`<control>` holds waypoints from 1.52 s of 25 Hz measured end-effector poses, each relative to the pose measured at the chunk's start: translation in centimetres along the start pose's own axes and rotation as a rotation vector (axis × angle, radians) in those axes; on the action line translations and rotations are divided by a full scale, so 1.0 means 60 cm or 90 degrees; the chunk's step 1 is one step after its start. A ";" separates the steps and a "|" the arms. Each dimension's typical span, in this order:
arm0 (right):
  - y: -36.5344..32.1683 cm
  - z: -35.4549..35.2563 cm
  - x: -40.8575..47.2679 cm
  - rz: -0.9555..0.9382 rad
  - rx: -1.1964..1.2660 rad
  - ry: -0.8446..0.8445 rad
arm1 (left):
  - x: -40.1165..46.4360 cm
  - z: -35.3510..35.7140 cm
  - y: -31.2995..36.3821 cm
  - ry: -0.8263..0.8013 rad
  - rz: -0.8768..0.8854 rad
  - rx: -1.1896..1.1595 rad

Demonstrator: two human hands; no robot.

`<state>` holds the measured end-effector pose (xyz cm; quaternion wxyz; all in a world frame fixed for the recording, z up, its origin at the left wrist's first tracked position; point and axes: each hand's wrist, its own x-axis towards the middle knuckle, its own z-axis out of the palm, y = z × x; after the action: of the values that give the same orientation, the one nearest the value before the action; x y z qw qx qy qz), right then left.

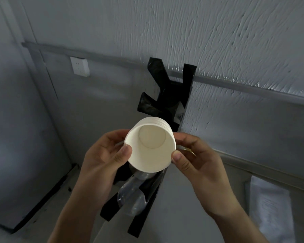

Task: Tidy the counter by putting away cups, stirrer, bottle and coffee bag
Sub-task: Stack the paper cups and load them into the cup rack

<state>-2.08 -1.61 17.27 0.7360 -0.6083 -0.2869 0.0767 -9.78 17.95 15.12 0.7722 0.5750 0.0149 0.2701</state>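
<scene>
A stack of white paper cups is held in mid-air at the centre of the head view, its open mouth facing me. My left hand grips its left side, thumb on the rim. My right hand grips the right side the same way. Directly behind the cups stands a tall black cup rack with slanted prongs. A stack of clear plastic cups lies in a lower slot of the rack, just under the paper cups. Stirrer, bottle and coffee bag are out of view.
The rack stands against a textured white wall. A white wall socket sits to the upper left. A grey appliance side fills the left. A white paper sheet lies at the lower right on the pale counter.
</scene>
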 end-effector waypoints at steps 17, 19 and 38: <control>0.057 0.043 0.029 -0.028 -0.104 0.125 | 0.049 -0.032 -0.046 0.189 0.033 0.102; 0.057 0.040 0.027 -0.023 -0.086 0.118 | 0.048 -0.026 -0.048 0.195 0.031 0.097; 0.094 -0.037 -0.080 0.080 -0.167 0.114 | -0.063 0.014 -0.089 0.008 -0.094 0.176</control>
<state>-3.59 -4.31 10.17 0.6669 -0.7203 -0.1887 0.0300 -10.61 14.55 9.55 0.7032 0.6716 0.0990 0.2111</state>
